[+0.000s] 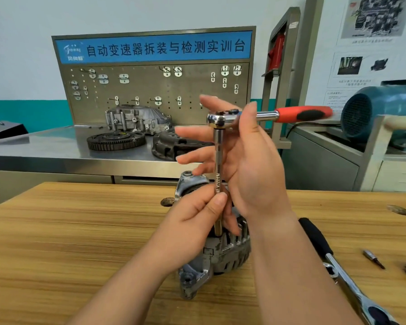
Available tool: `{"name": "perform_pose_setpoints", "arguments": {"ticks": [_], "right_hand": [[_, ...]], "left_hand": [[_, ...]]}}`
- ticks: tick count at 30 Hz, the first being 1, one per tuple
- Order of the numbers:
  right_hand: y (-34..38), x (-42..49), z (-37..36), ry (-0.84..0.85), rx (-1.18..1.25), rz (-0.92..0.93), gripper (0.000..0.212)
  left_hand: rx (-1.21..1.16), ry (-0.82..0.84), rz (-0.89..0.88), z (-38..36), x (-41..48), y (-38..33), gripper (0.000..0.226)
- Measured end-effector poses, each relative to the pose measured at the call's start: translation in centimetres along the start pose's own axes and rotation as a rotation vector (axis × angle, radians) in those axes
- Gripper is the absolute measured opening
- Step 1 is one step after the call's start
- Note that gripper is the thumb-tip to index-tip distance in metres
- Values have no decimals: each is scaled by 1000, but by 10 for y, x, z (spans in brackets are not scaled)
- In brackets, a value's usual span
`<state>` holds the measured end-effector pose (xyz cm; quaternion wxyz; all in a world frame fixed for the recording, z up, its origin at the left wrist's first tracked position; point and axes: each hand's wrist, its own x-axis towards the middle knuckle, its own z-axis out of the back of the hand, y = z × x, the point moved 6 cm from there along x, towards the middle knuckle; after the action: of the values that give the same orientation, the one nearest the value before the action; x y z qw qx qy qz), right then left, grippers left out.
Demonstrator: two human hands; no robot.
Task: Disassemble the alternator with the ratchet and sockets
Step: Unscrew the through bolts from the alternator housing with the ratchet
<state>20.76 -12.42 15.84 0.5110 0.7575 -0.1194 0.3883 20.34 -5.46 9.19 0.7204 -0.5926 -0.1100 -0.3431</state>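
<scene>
The alternator (pixel 230 256) sits on the wooden tabletop (pixel 80 231) looking whole, so I'd say the job has barely begun: the left hand (pixel 192 216) pinches the extension bar (pixel 218 156) low down, while the right hand (pixel 249 174), fingers (pixel 192 133) splayed straight, steadies the ratchet (pixel 291 114) on top.

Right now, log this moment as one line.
left hand pinches extension bar | right hand fingers straight, against ratchet | bar end down on alternator | bench

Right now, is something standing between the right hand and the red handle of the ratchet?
Nothing visible does. The right hand is open at the ratchet head, and the red handle sticks out free to the right.
</scene>
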Motion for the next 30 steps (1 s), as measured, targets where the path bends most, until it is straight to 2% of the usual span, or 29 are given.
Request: {"name": "perform_pose_setpoints", "arguments": {"ticks": [2,5,7,9,12,15,18,21,25,30], "right_hand": [[0,0,1,-8,-36,24,42],[18,-1,0,-31,-247,231,27],[29,-5,-2,-13,-417,371,30],[30,-6,-5,3,-455,408,32],[22,-2,-5,-21,-278,273,31],[5,0,2,-45,-30,59,50],[-3,-1,4,-74,-11,18,49],[11,-1,1,-93,-189,206,34],[31,-10,-4,-37,-613,535,30],[15,0,-6,-10,-255,219,32]], "left_hand": [[49,-12,8,1,0,1,31],[51,-52,26,2,2,5,30],[90,-77,26,0,4,8,31],[121,-98,34,1,4,9,29],[75,-63,46,4,2,8,32],[-40,14,51,3,1,6,36],[-56,20,48,3,2,4,29],[14,-12,51,5,2,6,28],[120,-76,36,3,3,3,30],[-30,-24,31,2,2,-3,39]]}}
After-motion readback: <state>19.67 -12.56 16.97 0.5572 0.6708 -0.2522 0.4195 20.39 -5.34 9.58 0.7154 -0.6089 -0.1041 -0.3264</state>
